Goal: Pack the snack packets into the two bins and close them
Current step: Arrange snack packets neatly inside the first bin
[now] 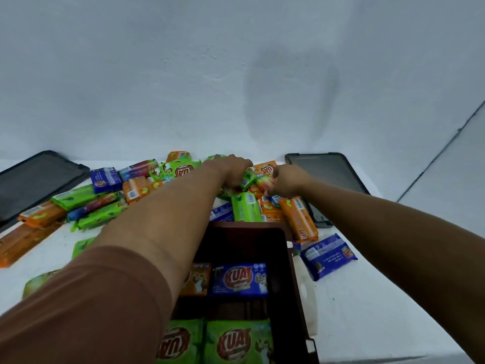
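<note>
A heap of green, orange and blue snack packets (246, 207) lies at the far side of the white table. My left hand (233, 170) reaches into the heap, its fingers closed on a green packet (248, 180). My right hand (290, 179) is just beside it, pinching an orange-red packet (265, 183). Below my arms stands an open dark brown bin (294, 258). It holds a blue packet (240, 279), an orange packet (197, 279) and two green packets (236, 342). My left arm hides the bin's left side.
Two dark lids lie flat on the table, one at the far left (34, 179) and one at the far right (328, 172). More packets are strewn to the left (76, 199). A blue packet (328, 256) lies right of the bin. A pale wall rises behind the table.
</note>
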